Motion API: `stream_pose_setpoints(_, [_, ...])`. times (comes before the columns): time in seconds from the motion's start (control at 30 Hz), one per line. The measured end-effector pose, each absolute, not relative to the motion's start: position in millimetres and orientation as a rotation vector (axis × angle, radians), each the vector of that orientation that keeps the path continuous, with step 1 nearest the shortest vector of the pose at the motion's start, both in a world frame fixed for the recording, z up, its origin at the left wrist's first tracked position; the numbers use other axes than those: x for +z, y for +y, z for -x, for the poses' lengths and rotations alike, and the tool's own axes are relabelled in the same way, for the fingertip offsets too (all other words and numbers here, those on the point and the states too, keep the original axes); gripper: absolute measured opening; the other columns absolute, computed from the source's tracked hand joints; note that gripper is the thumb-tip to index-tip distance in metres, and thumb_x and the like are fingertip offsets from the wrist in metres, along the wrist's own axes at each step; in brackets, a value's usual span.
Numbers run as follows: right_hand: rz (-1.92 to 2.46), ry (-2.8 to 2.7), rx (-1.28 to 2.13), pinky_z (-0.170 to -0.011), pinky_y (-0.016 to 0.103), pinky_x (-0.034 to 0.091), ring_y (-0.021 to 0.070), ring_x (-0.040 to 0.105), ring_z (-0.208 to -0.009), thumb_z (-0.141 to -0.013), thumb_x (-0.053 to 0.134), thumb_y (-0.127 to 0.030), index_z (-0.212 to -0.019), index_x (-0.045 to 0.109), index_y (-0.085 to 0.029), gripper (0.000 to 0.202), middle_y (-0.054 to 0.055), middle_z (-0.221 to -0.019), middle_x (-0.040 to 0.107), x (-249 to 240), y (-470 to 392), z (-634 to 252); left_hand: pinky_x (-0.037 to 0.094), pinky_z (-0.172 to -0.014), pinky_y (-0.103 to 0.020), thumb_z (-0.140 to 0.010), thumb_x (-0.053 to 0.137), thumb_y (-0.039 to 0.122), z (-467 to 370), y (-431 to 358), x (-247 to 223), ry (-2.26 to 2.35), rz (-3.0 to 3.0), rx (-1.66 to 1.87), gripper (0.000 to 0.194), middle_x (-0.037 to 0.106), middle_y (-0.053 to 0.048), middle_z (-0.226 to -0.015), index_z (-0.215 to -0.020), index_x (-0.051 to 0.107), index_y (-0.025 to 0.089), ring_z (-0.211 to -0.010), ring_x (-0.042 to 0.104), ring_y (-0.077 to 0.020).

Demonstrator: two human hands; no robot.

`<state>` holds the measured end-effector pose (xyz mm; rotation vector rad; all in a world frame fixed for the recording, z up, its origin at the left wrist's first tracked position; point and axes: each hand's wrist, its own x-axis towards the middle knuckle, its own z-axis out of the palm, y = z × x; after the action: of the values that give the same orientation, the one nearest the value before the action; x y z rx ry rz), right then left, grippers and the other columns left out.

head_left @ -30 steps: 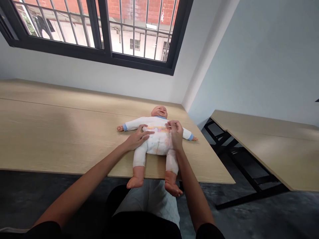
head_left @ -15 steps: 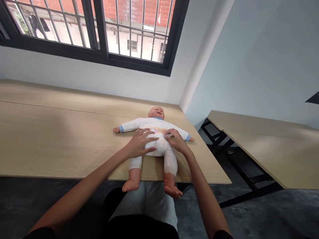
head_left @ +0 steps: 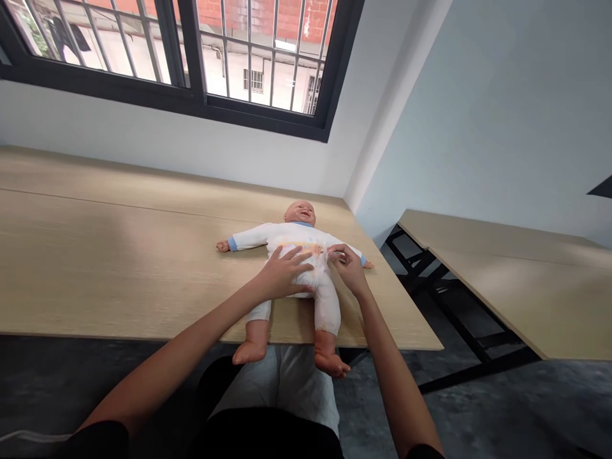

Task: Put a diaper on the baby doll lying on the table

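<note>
White cloth under my left hand [head_left: 287,271]: fingers spread wide, palm down over the doll's belly. My right hand [head_left: 347,264] is narrow, fingers curled together at the suit's side; whether they pinch cloth I cannot tell. The doll [head_left: 299,212] lies face up on the pale table [head_left: 119,268], head toward the window [head_left: 268,115], feet past the near edge. The table's slanting end edge runs near its outstretched arm on my right; a long stretch of tabletop reaches away on my left. Beyond a gap stands a second table [head_left: 516,280].

Against half a second ago: my left hand has slid rightward across the belly, my right has drawn outward to the side.

Smooth, rounded plastic-looking head and feet; soft, creased white suit [head_left: 327,309], blue cuffs, faint orange print. Table light, wood-toned, flat. Dark window frame, straight metal bars.
</note>
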<state>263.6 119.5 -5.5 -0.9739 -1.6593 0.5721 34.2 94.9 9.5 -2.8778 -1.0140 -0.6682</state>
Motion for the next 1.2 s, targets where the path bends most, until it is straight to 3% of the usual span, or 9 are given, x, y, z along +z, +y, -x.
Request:
stream_pose_setpoints(0.23, [1.051, -1.761, 0.465, -0.1, 0.044, 0.039, 0.0255, 0.053, -0.116, -0.083, 0.063, -0.042, -0.083, 0.067, -0.023, 0.02, 0.008, -0.115, 0.064, 2.6, 129.5, -248.7, 0.012, -0.114, -0.063, -0.087, 0.058, 0.055, -38.4, 105.7, 14.5, -0.984, 3.012, -0.668, 0.041, 0.054, -0.007, -0.142, -0.117, 0.063, 0.027, -0.138, 0.039, -0.0325])
stream_pose_setpoints(0.43, [1.105, -1.772, 0.389, -0.104, 0.046, 0.032, 0.0256, 0.055, -0.111, -0.08, 0.066, -0.03, -0.079, 0.068, -0.022, 0.009, 0.009, -0.11, 0.065, -2.7, 140.0, -223.4, 0.016, -0.115, -0.06, -0.089, 0.056, 0.055, -33.8, 109.3, 10.9, -1.024, 3.041, -0.736, 0.039, 0.054, -0.008, -0.141, -0.112, 0.065, 0.026, -0.138, 0.039, -0.0305])
stream_pose_setpoints(0.67, [1.117, -1.706, 0.443, -0.102, 0.044, 0.036, 0.0248, 0.058, -0.108, -0.081, 0.065, -0.035, -0.085, 0.07, -0.021, 0.016, 0.009, -0.106, 0.068, -9.4, 137.5, -222.8, 0.014, -0.116, -0.061, -0.09, 0.057, 0.046, -32.4, 107.2, 5.8, -1.018, 3.066, -0.921, 0.028, 0.053, -0.006, -0.142, -0.11, 0.067, 0.028, -0.136, 0.042, -0.0286])
stream_pose_setpoints(0.77, [1.12, -1.712, 0.454, -0.103, 0.044, 0.035, 0.025, 0.058, -0.108, -0.08, 0.066, -0.037, -0.088, 0.071, -0.021, 0.019, 0.008, -0.106, 0.069, -10.5, 137.1, -223.9, 0.025, -0.116, -0.051, -0.092, 0.055, 0.044, -29.4, 106.1, 6.6, -0.979, 3.086, -1.097, 0.026, 0.056, -0.006, -0.135, -0.107, 0.069, 0.028, -0.129, 0.049, -0.026])
stream_pose_setpoints(0.9, [1.15, -1.706, 0.483, -0.103, 0.043, 0.036, 0.0252, 0.057, -0.108, -0.077, 0.068, -0.039, -0.093, 0.07, -0.021, 0.024, 0.007, -0.106, 0.069, -10.5, 137.5, -223.7, 0.044, -0.103, -0.039, -0.095, 0.05, 0.041, -27.6, 106.8, 9.6, -1.004, 3.043, -1.403, 0.028, 0.061, -0.01, -0.115, -0.1, 0.069, 0.021, -0.117, 0.056, -0.0232])
stream_pose_setpoints(1.03, [1.16, -1.628, 0.445, -0.099, 0.042, 0.039, 0.0251, 0.057, -0.107, -0.078, 0.068, -0.039, -0.096, 0.068, -0.021, 0.026, 0.007, -0.108, 0.068, -4.3, 127.7, -223.3, 0.046, -0.098, -0.041, -0.094, 0.051, 0.037, -23.9, 105.8, 12.6, -1.132, 2.902, -1.78, 0.021, 0.064, -0.008, -0.103, -0.096, 0.064, 0.021, -0.106, 0.06, -0.0229])
stream_pose_setpoints(1.2, [1.111, -1.624, 0.379, -0.097, 0.041, 0.041, 0.0251, 0.058, -0.104, -0.084, 0.064, -0.043, -0.097, 0.066, -0.022, 0.025, 0.007, -0.105, 0.067, 5.2, 79.4, -232.0, 0.045, -0.099, -0.041, -0.09, 0.057, 0.032, 0.6, 81.7, 1.0, -1.288, 2.747, -1.755, 0.012, 0.062, -0.006, -0.103, -0.094, 0.06, 0.021, -0.107, 0.057, -0.0232])
